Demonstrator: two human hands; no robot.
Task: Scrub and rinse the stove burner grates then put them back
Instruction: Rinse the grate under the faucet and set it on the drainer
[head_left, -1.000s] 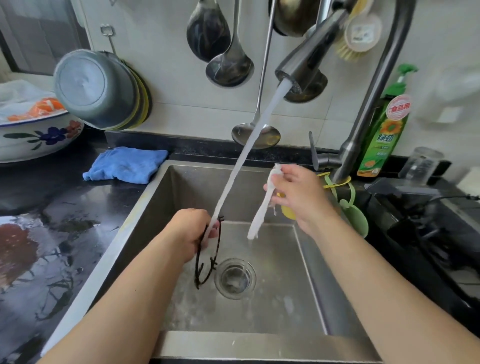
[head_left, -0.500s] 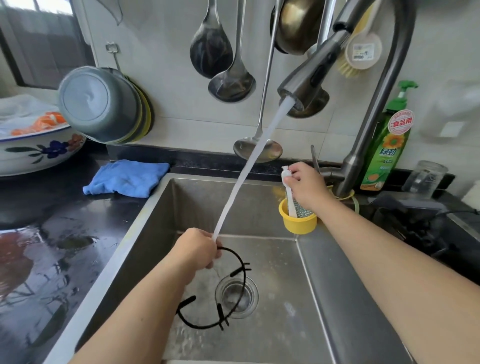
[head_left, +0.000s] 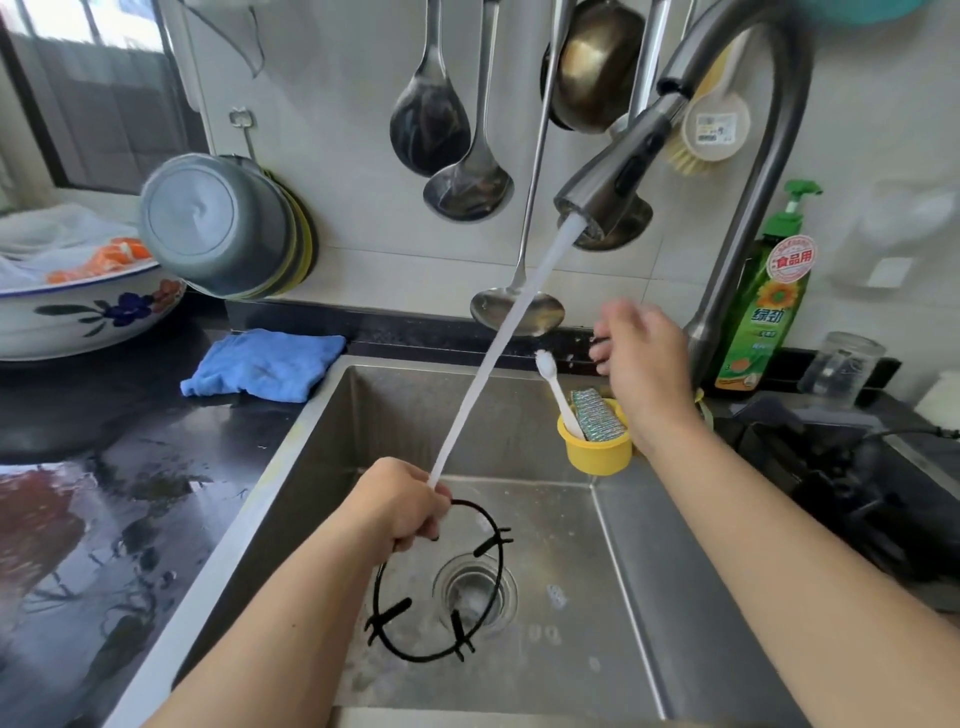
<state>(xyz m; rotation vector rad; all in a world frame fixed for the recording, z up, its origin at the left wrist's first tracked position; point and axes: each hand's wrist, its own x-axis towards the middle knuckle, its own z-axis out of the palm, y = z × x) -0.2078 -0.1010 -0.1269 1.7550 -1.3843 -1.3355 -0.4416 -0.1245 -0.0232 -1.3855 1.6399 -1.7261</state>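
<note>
My left hand (head_left: 402, 506) grips the top of a black ring-shaped burner grate (head_left: 498, 571) and holds it over the drain (head_left: 475, 597) inside the steel sink (head_left: 322, 441). Water from the faucet head (head_left: 618, 171) streams down onto my left hand and the grate. My right hand (head_left: 641, 358) hovers blurred above a yellow cup (head_left: 597, 454) at the sink's back right, fingers loose and holding nothing. A white toothbrush (head_left: 558, 389) and a scouring sponge (head_left: 597, 415) stand in that cup.
A green dish soap bottle (head_left: 769, 301) stands right of the faucet, with a glass jar (head_left: 839, 369) beyond it. A blue cloth (head_left: 265, 364) lies at the sink's back left. A flowered bowl (head_left: 88, 312) sits on the wet black counter (head_left: 104, 519). Ladles (head_left: 467, 182) hang above.
My right hand put the white toothbrush into the yellow cup and let go, then rose toward the faucet. My left hand turned the grate flatter under the water stream.
</note>
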